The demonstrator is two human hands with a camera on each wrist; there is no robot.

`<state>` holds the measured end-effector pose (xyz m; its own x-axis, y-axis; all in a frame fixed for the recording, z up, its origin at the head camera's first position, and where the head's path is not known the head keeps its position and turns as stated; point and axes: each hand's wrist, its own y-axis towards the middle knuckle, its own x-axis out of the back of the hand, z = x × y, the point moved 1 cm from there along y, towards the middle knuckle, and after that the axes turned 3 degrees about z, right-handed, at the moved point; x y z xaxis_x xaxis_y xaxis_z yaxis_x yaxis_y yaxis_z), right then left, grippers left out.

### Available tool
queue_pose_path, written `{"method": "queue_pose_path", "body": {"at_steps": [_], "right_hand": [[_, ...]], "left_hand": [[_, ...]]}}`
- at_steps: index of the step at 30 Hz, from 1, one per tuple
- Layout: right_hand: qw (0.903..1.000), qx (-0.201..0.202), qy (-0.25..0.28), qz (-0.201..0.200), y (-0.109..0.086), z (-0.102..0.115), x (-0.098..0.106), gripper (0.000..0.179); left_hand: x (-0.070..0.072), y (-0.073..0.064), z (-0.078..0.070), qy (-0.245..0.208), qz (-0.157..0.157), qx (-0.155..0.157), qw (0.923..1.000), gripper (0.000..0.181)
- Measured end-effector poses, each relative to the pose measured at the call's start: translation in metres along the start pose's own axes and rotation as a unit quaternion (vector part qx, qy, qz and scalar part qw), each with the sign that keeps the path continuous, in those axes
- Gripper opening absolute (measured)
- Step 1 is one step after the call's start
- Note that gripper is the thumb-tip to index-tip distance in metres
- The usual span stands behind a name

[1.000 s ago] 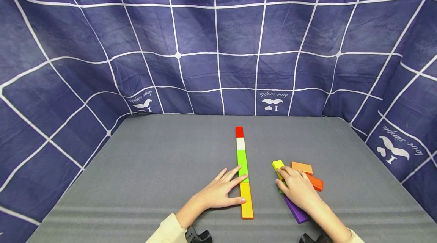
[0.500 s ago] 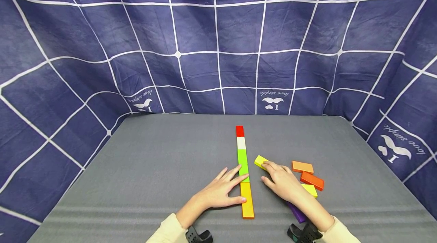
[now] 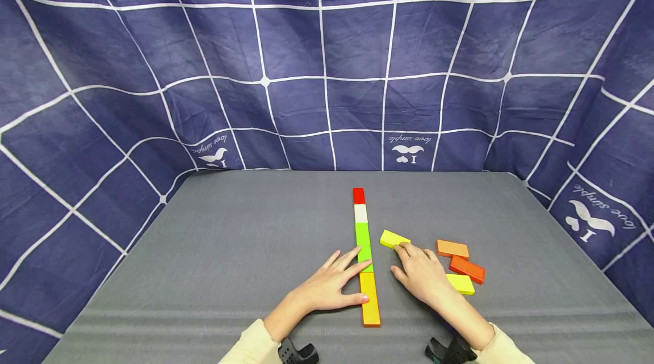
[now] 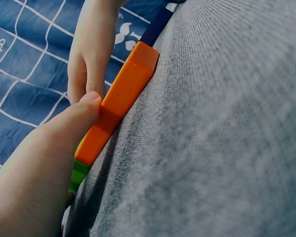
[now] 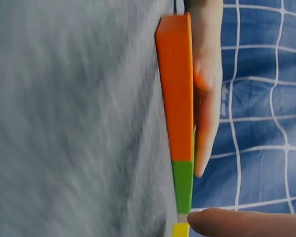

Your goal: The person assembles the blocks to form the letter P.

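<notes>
My left hand (image 3: 334, 284) lies with its fingers spread over a straight row of blocks. Its fingertips touch a light green block (image 3: 365, 266), and the thumb rests on the long orange block (image 3: 371, 316) at the near end. Farther along the row come another light green block (image 3: 361, 232), a white block (image 3: 360, 213) and a red block (image 3: 359, 196). Right of the row, my right hand (image 3: 424, 276) touches a yellow block (image 3: 392, 238) with its fingertips, its thumb apart from it. This block sits at an angle, separate from the row.
Beyond the right hand lie a light orange block (image 3: 452, 249), a red-orange block (image 3: 467, 269) and another yellow block (image 3: 461, 284). A dark purple block (image 4: 157, 24) shows in the left wrist view. The grey tabletop (image 3: 230, 239) ends at a blue checked curtain (image 3: 357, 108).
My right hand has moved left from the loose blocks, bringing the yellow block near the row, where it has turned more crosswise. My left hand has stayed in place.
</notes>
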<state>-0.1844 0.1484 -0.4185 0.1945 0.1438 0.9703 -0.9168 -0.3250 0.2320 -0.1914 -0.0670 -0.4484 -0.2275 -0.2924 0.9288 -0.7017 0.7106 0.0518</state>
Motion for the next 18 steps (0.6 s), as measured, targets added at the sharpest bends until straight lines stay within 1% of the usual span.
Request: {"method": "queue_pose_path", "body": {"at_steps": [3, 6, 10, 13, 18], "right_hand": [[1.0, -0.005, 0.006, 0.003, 0.008, -0.005, -0.001, 0.043], [0.9997, -0.012, 0.013, 0.016, 0.017, -0.012, -0.001, 0.043], [0.9993, -0.014, 0.005, 0.034, 0.03, -0.02, -0.003, 0.041], [0.999, -0.012, -0.007, 0.042, 0.042, -0.026, -0.006, 0.039], [0.9979, -0.018, 0.0, 0.062, 0.065, -0.038, -0.008, 0.038]], "left_hand": [[0.0, 0.0, 0.0, 0.0, -0.002, 0.0, 1.0, 0.066], [0.0, 0.0, 0.0, 0.001, -0.001, -0.002, 1.0, 0.066], [-0.001, -0.001, 0.0, 0.007, -0.003, -0.006, 1.0, 0.067], [-0.001, -0.001, 0.001, 0.01, -0.006, -0.007, 0.9999, 0.067], [0.0, -0.001, 0.001, 0.006, -0.005, -0.006, 1.0, 0.066]]}}
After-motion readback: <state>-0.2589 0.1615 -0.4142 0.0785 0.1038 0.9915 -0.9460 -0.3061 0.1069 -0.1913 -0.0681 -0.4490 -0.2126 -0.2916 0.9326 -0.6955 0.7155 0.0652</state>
